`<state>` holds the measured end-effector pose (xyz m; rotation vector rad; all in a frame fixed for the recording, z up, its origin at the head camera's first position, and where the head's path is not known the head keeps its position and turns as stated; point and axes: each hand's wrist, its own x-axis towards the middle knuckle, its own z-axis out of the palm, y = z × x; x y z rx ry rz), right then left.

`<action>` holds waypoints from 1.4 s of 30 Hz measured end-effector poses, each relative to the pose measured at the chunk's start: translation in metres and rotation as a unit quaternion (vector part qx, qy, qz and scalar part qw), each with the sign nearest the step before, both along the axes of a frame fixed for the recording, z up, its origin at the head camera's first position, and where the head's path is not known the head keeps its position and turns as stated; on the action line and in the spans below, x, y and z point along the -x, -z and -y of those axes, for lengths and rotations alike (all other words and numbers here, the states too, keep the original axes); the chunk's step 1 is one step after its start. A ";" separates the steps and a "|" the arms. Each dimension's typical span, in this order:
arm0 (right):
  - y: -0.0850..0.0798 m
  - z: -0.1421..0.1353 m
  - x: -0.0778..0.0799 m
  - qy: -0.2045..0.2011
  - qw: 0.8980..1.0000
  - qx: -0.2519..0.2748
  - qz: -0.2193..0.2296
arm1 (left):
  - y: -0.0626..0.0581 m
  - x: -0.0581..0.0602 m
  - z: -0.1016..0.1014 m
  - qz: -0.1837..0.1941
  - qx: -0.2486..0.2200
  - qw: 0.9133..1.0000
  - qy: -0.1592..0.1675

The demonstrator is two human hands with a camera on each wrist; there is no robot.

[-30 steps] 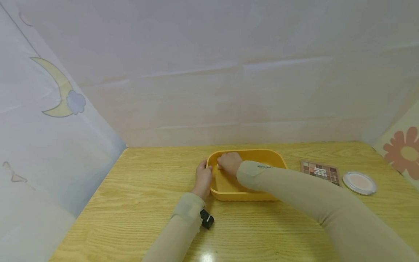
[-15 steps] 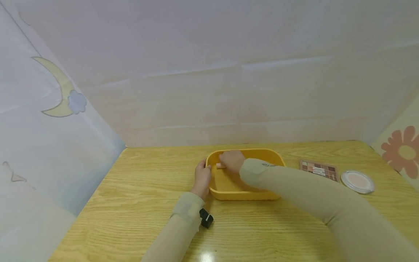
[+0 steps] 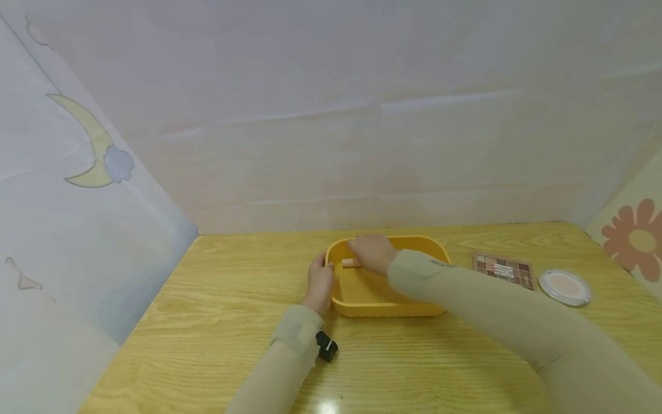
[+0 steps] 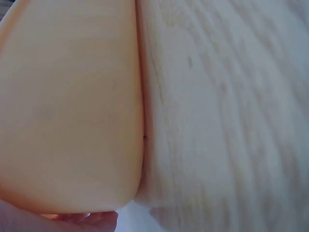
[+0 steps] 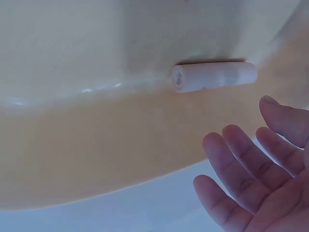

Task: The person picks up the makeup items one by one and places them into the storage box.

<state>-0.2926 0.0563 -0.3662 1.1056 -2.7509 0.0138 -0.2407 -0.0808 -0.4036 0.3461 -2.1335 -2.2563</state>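
With right fingers (image 5: pixel 235 170) loosely apart, hovering near tube (image 5: pixel 215 77) in far left of tray (image 3: pixel 388 310); clamping left fingers (image 4: pixel 102 221) on tray's left end.

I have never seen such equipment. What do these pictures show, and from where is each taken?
No robot here: only a person's bare hands. The wide picture comes from a camera worn on the head; the two close ones from cameras on the wrists. On the wooden table stands a yellow tray; to its right lie a makeup palette and a round compact. The left hand grips the tray's left side. The right hand holds nothing; near it, a pale tube lies inside the tray.
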 end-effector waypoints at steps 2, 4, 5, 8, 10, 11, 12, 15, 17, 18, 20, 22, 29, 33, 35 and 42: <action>-0.001 -0.003 -0.003 -0.002 1.000 0.000 -0.010 | 0.001 0.000 0.000 -0.001 -0.002 1.000 0.003; -0.002 -0.006 -0.005 -0.001 1.000 -0.003 -0.014 | 0.003 0.001 -0.001 -0.003 -0.001 1.000 0.004; -0.003 -0.007 -0.006 0.000 1.000 -0.002 -0.012 | 0.003 0.001 -0.001 -0.004 0.000 1.000 0.005; -0.006 -0.012 -0.008 0.002 1.000 -0.002 -0.006 | 0.003 0.001 -0.002 -0.002 0.003 1.000 0.004; -0.008 -0.015 -0.009 0.002 1.000 0.001 0.003 | 0.003 0.001 -0.002 0.001 0.004 1.000 0.002; -0.009 -0.017 -0.010 0.002 1.000 0.002 0.005 | 0.002 0.001 -0.003 0.002 0.005 1.000 0.002; -0.010 -0.018 -0.010 0.002 1.000 0.004 0.008 | 0.002 0.001 -0.003 0.003 0.004 1.000 0.001; -0.013 -0.022 -0.012 0.004 1.000 0.011 0.016 | 0.002 0.001 -0.003 0.003 0.003 1.000 0.001; -0.015 -0.024 -0.014 0.005 1.000 0.014 0.018 | 0.002 0.001 -0.003 0.005 0.002 1.000 0.001; -0.015 -0.025 -0.015 0.008 1.000 0.015 0.022 | 0.002 0.001 -0.003 0.006 0.002 1.000 0.002; -0.017 -0.027 -0.017 0.012 1.000 0.015 0.025 | 0.002 0.002 -0.003 0.008 0.001 1.000 0.002; -0.017 -0.029 -0.018 0.019 0.999 0.014 0.030 | 0.002 0.002 -0.003 0.008 0.003 1.000 0.001; -0.023 -0.033 -0.023 0.038 0.997 0.019 0.062 | 0.001 0.001 -0.002 0.008 0.000 1.000 0.004; -0.027 -0.035 -0.027 0.048 0.995 0.029 0.087 | 0.001 0.001 -0.002 0.006 0.001 1.000 0.002; -0.028 -0.037 -0.027 0.051 0.994 0.031 0.094 | 0.001 0.001 -0.001 0.005 0.000 1.000 0.001; -0.029 -0.044 -0.029 0.054 0.994 0.037 0.085 | 0.000 0.000 0.000 0.004 -0.002 1.000 0.006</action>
